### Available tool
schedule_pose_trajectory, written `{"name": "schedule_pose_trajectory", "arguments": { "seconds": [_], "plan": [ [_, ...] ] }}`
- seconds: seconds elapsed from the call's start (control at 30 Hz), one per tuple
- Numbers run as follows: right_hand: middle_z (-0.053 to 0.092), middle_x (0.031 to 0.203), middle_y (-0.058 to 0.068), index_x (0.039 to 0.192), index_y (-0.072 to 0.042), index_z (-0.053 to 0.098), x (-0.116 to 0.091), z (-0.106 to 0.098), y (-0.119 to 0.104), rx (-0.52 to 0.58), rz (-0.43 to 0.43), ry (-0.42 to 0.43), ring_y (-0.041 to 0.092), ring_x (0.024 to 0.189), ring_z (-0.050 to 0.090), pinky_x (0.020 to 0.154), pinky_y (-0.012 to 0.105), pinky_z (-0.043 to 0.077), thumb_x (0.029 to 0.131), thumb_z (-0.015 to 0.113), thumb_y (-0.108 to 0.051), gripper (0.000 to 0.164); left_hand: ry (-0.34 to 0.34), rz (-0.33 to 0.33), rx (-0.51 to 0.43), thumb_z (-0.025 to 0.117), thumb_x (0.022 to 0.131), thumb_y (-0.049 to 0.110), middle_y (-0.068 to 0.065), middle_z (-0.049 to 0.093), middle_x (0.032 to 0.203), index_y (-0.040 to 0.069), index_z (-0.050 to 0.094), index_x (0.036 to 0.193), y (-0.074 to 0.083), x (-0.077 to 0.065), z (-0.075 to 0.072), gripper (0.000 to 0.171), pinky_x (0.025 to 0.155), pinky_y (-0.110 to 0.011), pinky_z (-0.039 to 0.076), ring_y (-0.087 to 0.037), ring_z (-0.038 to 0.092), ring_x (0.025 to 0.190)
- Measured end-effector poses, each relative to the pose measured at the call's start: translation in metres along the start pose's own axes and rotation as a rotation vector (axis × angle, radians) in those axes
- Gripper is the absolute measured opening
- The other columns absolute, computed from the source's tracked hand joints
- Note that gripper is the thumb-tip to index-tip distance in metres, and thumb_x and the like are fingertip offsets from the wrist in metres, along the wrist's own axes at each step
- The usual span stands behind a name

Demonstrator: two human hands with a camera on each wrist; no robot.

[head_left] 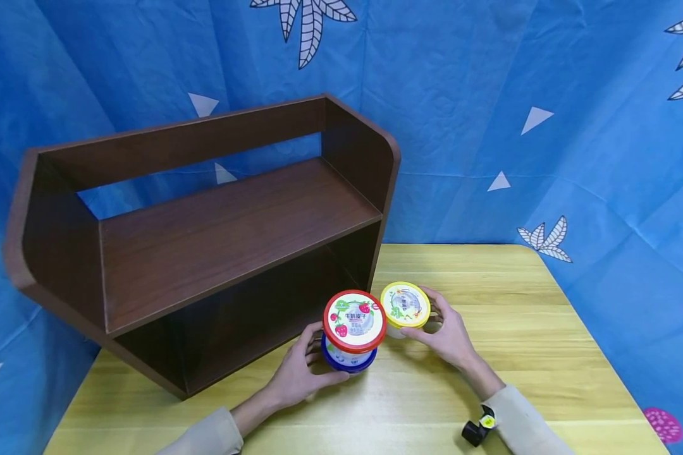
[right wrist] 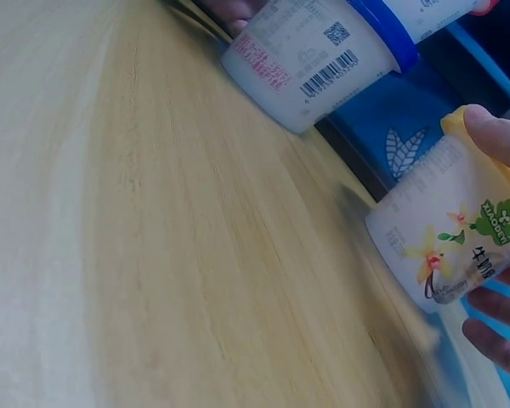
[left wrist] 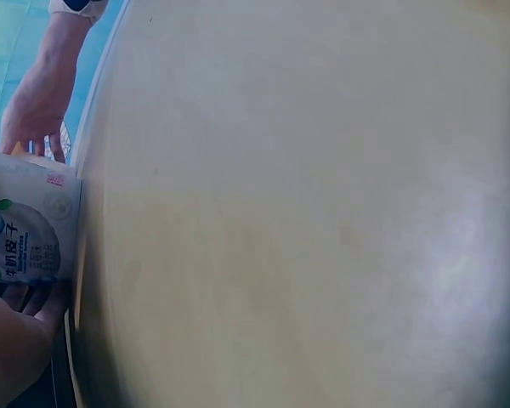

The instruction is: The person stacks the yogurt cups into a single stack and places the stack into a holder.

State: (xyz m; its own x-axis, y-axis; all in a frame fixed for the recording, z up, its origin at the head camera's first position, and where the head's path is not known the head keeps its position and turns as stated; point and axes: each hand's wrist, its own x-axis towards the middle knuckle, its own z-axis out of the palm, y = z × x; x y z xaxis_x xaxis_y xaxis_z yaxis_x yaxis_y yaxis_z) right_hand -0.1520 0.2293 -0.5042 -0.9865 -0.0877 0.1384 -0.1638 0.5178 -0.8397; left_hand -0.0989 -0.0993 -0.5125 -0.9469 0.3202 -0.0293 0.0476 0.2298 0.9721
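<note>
A red-lidded yogurt tub with strawberries on its lid stands stacked on a blue-lidded yogurt tub. My left hand grips the lower, blue-lidded tub, thumb at the near side and fingers round the left. Blueberries show on that tub's wall in the left wrist view. Just right of the stack, my right hand holds a yellow-lidded yogurt tub, with the thumb near its lid and the fingers on the far side. Flower pictures decorate its wall in the right wrist view.
A dark brown two-tier shelf stands on the wooden table, behind and left of the tubs. Its side panel comes close behind the red-lidded tub. A blue patterned curtain hangs behind. A small black device is at the right cuff.
</note>
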Motion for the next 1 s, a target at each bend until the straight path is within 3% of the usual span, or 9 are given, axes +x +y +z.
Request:
{"name": "schedule_pose_trajectory", "arguments": {
  "seconds": [0.5, 0.77, 1.0],
  "plan": [
    [0.07, 0.134, 0.013, 0.153, -0.011, 0.051, -0.01, -0.012, -0.002, -0.025, -0.055, 0.05, -0.002, 0.108, 0.059, 0.091, 0.024, 0.054, 0.076, 0.095, -0.021, 0.089, -0.017, -0.016, -0.005, 0.094, 0.081, 0.026, -0.011, 0.057, 0.146, 0.02, 0.041, 0.151, 0.005, -0.001, -0.002, 0.088, 0.115, -0.053, 0.052, -0.033, 0.057, 0.138],
    [0.071, 0.134, 0.013, 0.152, -0.009, 0.051, -0.014, -0.02, -0.011, -0.058, -0.082, 0.056, -0.006, 0.108, 0.057, 0.09, 0.021, 0.052, 0.076, 0.095, -0.022, 0.089, -0.016, -0.01, 0.01, 0.094, 0.08, 0.026, -0.012, 0.057, 0.145, 0.02, 0.042, 0.151, 0.004, 0.001, -0.002, 0.089, 0.115, -0.052, 0.053, -0.033, 0.058, 0.136],
    [0.074, 0.132, 0.012, 0.151, -0.01, 0.053, -0.017, -0.028, -0.024, -0.071, -0.121, 0.058, -0.008, 0.108, 0.058, 0.091, 0.029, 0.056, 0.073, 0.096, -0.02, 0.09, -0.01, -0.006, 0.002, 0.095, 0.078, 0.027, -0.01, 0.058, 0.145, 0.021, 0.041, 0.151, 0.002, 0.001, -0.002, 0.091, 0.114, -0.053, 0.053, -0.033, 0.058, 0.137]
  ]
}}
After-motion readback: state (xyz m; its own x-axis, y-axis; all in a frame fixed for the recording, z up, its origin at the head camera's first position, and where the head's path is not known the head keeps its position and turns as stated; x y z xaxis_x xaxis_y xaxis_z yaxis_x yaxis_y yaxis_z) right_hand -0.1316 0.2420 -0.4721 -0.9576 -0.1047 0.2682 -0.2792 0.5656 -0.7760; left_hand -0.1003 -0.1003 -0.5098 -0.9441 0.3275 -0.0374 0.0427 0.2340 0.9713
